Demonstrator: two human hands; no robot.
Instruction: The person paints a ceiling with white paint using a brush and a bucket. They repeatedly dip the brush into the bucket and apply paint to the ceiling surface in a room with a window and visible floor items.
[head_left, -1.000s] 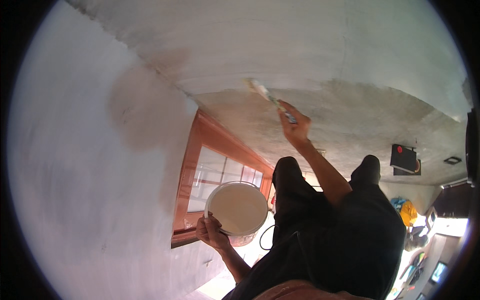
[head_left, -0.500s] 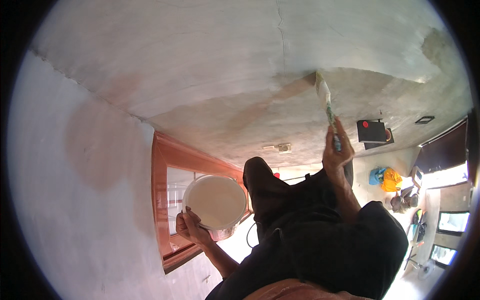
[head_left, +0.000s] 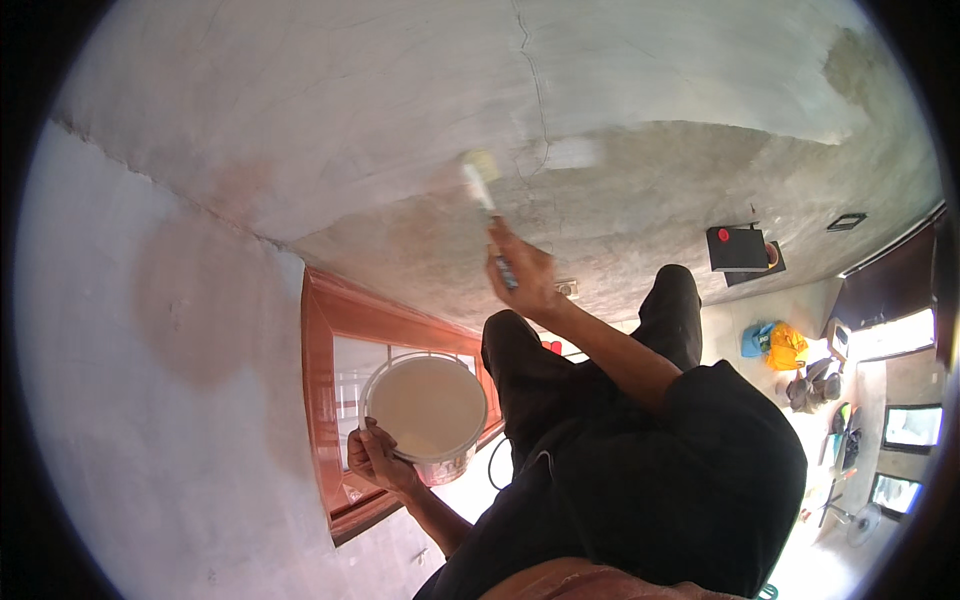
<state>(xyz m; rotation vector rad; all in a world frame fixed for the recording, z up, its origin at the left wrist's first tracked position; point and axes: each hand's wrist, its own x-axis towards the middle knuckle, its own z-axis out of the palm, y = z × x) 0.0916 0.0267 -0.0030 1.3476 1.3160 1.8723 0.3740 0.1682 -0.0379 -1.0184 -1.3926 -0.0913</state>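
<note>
My left hand point(head_left: 380, 458) grips the rim of a round bucket point(head_left: 424, 408) filled with pale, off-white paint. In my raised right hand point(head_left: 525, 268) is a paintbrush point(head_left: 482, 185), its fingers wrapped round the handle. The bristles are smeared by motion and lie at the wall point(head_left: 620, 190), near the border between a lighter coated area above and a darker grey area below. A thin crack runs down the wall just right of the brush. One short pale streak of fresh paint point(head_left: 575, 153) shows beside that crack.
Behind the bucket is a reddish-brown wooden frame point(head_left: 320, 400) with panes. A black box point(head_left: 735, 249) is fixed to the wall at right, near a socket point(head_left: 567, 289). Farther right hang yellow and blue cloths point(head_left: 785, 345), and a fan point(head_left: 862, 523) stands low down.
My right hand has swept the paintbrush leftward along the wall, leaving a pale streak to the right of the crack. The left hand and bucket stay nearly in place.
</note>
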